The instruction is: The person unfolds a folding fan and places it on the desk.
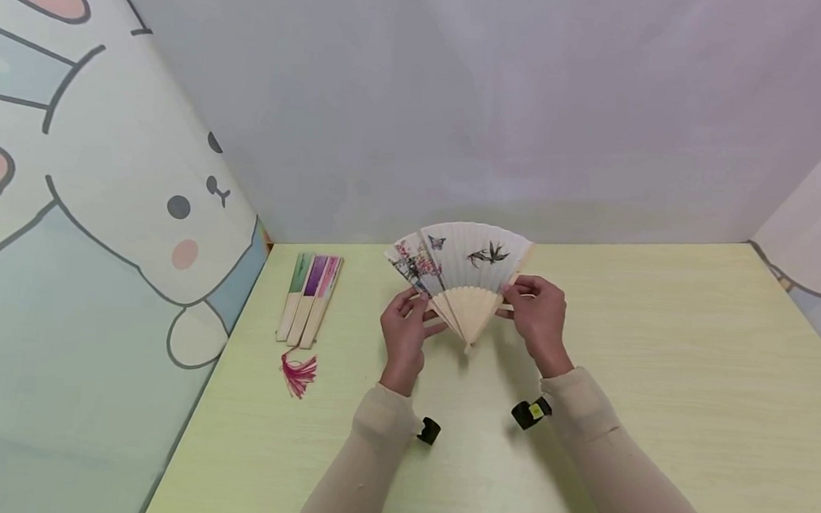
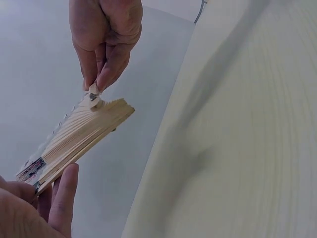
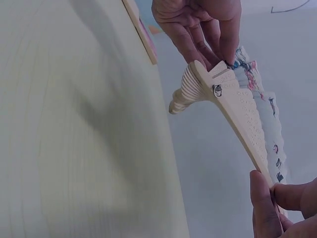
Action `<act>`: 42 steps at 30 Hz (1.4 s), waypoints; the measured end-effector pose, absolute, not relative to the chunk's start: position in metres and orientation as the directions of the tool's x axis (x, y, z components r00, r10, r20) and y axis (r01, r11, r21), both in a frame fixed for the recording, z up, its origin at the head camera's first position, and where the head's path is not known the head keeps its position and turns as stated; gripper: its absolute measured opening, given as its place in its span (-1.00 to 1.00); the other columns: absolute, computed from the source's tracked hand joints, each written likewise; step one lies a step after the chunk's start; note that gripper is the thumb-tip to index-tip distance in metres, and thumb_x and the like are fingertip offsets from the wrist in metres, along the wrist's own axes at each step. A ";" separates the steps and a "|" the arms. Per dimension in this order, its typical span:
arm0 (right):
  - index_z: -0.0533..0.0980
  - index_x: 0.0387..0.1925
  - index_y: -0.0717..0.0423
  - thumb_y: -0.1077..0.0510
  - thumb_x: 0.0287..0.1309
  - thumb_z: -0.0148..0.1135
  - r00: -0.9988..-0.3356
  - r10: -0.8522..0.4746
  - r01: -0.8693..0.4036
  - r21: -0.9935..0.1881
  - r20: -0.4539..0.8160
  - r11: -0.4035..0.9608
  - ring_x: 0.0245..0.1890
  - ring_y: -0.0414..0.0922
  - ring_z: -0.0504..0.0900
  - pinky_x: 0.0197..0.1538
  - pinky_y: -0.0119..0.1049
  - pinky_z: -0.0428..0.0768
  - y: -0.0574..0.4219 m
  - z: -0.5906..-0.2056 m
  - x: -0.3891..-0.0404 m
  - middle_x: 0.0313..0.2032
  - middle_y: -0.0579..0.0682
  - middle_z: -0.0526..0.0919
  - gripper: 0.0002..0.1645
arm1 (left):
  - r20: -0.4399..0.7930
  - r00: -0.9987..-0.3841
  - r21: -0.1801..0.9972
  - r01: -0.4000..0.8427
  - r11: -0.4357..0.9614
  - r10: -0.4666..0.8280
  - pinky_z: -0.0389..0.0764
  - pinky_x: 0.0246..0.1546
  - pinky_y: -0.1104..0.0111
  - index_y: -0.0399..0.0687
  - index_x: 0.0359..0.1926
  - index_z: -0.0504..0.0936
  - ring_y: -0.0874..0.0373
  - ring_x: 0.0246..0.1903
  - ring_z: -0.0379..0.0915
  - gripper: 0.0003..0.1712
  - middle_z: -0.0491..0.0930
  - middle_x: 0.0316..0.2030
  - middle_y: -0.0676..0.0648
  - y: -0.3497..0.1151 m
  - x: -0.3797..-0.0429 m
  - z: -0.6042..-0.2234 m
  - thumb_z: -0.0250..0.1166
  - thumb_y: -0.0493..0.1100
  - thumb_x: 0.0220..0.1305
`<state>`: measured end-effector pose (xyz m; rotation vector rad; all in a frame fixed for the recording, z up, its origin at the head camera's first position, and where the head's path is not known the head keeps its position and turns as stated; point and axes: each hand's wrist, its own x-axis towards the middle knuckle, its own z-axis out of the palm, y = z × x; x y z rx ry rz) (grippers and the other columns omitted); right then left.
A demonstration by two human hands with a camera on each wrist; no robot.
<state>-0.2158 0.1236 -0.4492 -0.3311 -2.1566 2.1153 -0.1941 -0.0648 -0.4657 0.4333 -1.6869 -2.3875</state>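
Observation:
A white folding fan (image 1: pixel 478 257) with pale wooden ribs is held up above the table, spread wide over most of its right part. Printed on its leaf are pink flowers, a butterfly and dark leaves. My left hand (image 1: pixel 405 332) pinches the fan's left edge, where some folds lie closer together. At the opposite edge my right hand (image 1: pixel 538 317) pinches the outer rib between thumb and fingers. The ribs meet at a metal pivot ring (image 3: pixel 217 90), seen in the right wrist view. In the left wrist view the ribs (image 2: pixel 84 134) appear nearly edge-on.
Left of my hands lie closed folding fans, a green one (image 1: pixel 300 273), a purple one (image 1: pixel 315 275) and a pink one (image 1: pixel 330 279), side by side. A pink tassel (image 1: pixel 298 374) lies below them. A grey wall (image 1: pixel 463 117) rises behind the pale table (image 1: pixel 660 369).

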 end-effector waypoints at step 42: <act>0.48 0.06 0.36 0.29 0.45 0.28 -0.899 0.379 0.106 -0.950 -0.218 -0.294 -0.29 -0.24 0.75 -0.18 -0.33 0.79 0.131 -0.446 -0.215 -0.19 0.06 0.55 -0.73 | -0.207 -0.863 0.813 0.110 -0.572 -0.461 0.83 -0.28 0.17 -0.35 0.11 0.58 0.02 -0.31 0.76 -0.77 0.64 -0.11 -0.19 -0.056 -0.200 -0.466 0.21 -0.33 0.54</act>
